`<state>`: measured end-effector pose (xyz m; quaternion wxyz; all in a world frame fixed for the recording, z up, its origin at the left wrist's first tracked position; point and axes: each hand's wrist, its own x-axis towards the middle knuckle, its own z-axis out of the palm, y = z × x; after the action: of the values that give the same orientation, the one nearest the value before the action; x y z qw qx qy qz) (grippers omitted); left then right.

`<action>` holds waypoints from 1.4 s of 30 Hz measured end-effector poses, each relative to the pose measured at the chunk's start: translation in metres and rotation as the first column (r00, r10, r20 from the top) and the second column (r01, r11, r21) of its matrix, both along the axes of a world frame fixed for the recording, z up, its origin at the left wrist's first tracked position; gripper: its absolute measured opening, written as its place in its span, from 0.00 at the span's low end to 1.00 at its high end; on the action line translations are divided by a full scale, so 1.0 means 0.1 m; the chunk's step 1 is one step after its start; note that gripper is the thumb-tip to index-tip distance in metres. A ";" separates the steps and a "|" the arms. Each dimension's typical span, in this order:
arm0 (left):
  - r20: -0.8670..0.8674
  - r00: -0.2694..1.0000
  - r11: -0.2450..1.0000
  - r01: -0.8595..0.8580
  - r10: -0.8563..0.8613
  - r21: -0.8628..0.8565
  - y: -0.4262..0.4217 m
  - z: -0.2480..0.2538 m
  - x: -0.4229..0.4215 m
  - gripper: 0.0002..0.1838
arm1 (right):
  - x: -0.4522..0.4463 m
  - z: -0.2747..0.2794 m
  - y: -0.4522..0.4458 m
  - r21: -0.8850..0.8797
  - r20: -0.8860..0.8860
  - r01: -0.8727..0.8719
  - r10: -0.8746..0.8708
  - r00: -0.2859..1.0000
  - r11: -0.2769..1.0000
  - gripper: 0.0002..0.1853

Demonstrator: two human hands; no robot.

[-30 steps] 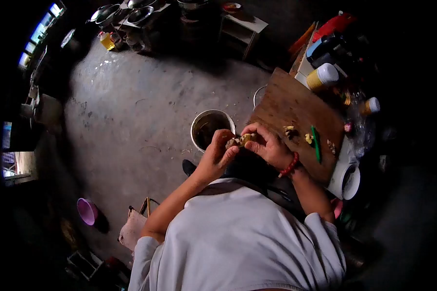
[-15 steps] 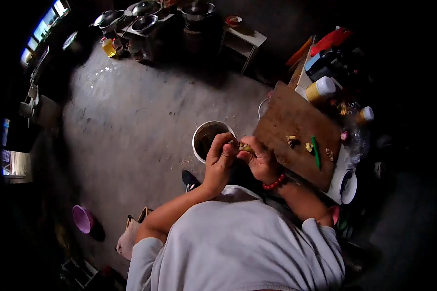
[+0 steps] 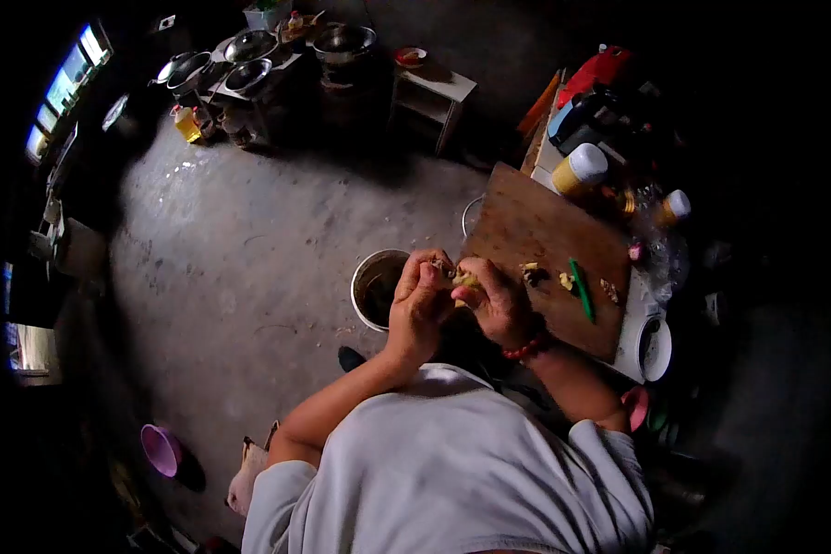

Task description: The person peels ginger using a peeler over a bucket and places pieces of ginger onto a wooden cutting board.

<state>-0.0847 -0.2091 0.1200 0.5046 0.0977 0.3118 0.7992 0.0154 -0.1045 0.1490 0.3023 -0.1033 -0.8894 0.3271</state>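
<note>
Beside the bucket (image 3: pixel 362 297), my two hands meet around a knobbly, yellowish-brown piece of ginger (image 3: pixel 462 281), partly hidden by my fingers. My left hand (image 3: pixel 419 300) is closed on its left end. My right hand (image 3: pixel 497 305), with a red bead bracelet at the wrist, grips the other end. On the wooden board (image 3: pixel 535 222) to the right lie a dark and yellow ginger piece (image 3: pixel 533 273), a peeled yellow piece (image 3: pixel 566 281), a green-handled tool (image 3: pixel 582 290) and a small pale piece (image 3: pixel 609 291).
Yellow-labelled jars (image 3: pixel 580 170), a white bowl (image 3: pixel 654 350) and a clear plastic bag (image 3: pixel 660 263) stand right of the board. A purple basin (image 3: pixel 161 451) is on the floor at lower left. Pots (image 3: pixel 343 42) and a small shelf (image 3: pixel 437 85) are at the back.
My hands have drawn closer together around the ginger, covering more of it. The camera view has shifted, so the board and bucket appear lower and further left.
</note>
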 end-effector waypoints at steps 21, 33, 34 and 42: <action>-0.355 0.815 0.849 0.284 -0.458 -0.445 0.44 -0.16 0.43 0.11 | 0.73 0.06 0.50 -0.181 0.272 -0.116 0.163 0.948 0.977 0.13; 0.417 0.873 0.952 0.301 -0.252 -0.054 0.82 -0.02 0.65 0.15 | 0.80 -0.33 0.58 0.035 -0.222 -0.012 0.019 0.975 0.999 0.15; 0.418 0.874 0.954 0.295 -0.247 -0.054 0.84 -0.10 0.66 0.15 | 0.83 -0.37 0.59 0.023 -0.316 0.006 0.002 0.949 1.000 0.16; 0.427 0.826 0.930 0.329 -0.367 0.163 0.64 -0.13 0.54 0.21 | 0.98 -1.03 1.31 -0.167 -0.083 0.391 -0.408 0.909 0.905 0.16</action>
<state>-0.0306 -0.1446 0.1067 0.6957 -0.0142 0.1299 0.7063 0.1131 0.0260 0.0462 0.4059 -0.2863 -0.8036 0.3279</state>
